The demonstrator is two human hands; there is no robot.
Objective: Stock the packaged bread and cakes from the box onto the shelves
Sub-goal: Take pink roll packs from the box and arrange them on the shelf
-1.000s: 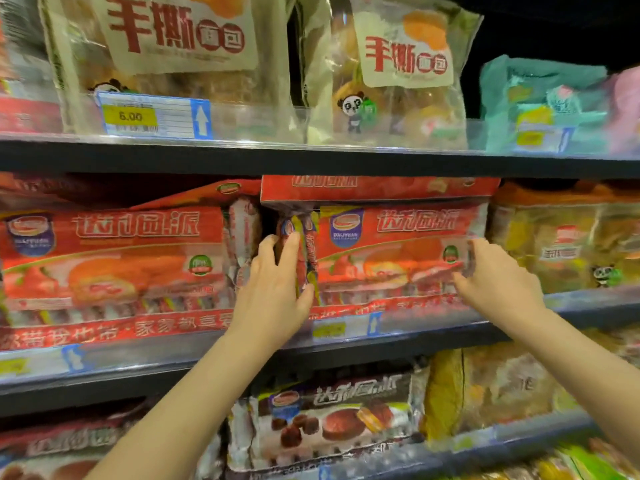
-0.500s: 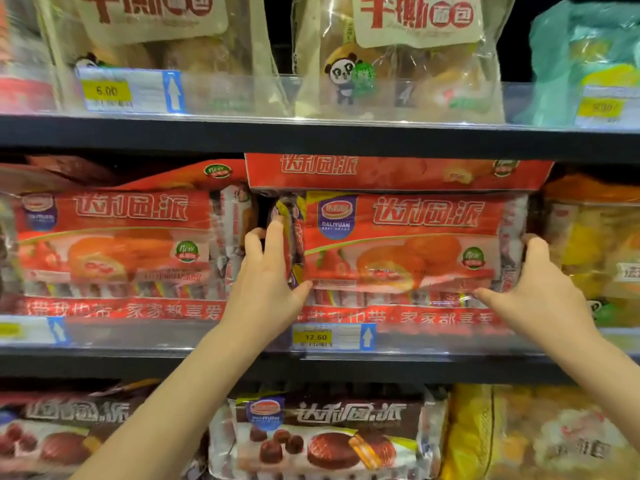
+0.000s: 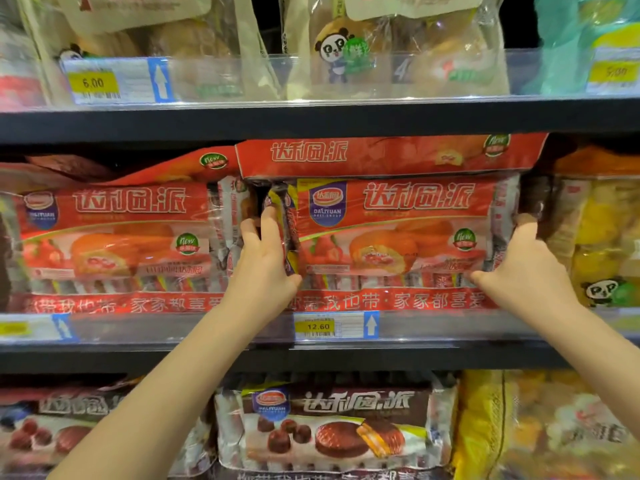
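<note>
Hands bracketed the red pack [image 3: 394, 233] at frame centre, its long axis horizontal: left hand [image 3: 259, 268] and right hand [image 3: 523, 268] gripped opposite ends, fingers curled.

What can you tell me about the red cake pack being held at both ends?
The red cake pack is a long glossy plastic bag printed with white characters and a strawberry-filled cake. It stands upright on the middle shelf, front facing out, under another red pack. The left hand and right hand grip its ends.
</note>
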